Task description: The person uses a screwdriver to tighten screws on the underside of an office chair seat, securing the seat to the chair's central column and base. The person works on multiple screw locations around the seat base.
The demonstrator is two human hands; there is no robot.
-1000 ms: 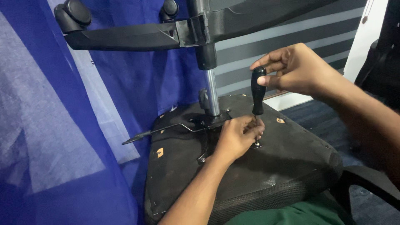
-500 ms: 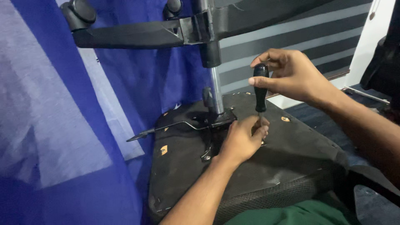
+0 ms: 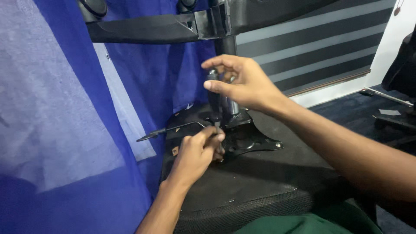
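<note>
Screwdriver [image 3: 214,102] is standing near vertical, tip down at the black mounting plate [image 3: 249,138] on the upturned chair seat [image 3: 260,173]. Blue curtain [image 3: 56,130] is hanging left, striped blind [image 3: 312,47] behind. Right hand [image 3: 242,84] is gripping the handle, fingers closed; left hand [image 3: 197,154] is pinching the tip.

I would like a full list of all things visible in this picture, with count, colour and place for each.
screwdriver: 1, black handle, upright at the plate's left edge
metal plate: 1, black, on the seat underside
chair seat: 1, black, upside down, centre
lever: 1, dark, sticking out left of the plate
chair base arm: 1, black, top
curtain: 1, blue, left
striped blind: 1, grey, top right
left hand: 1, at the screwdriver tip
right hand: 1, gripping the screwdriver handle
</note>
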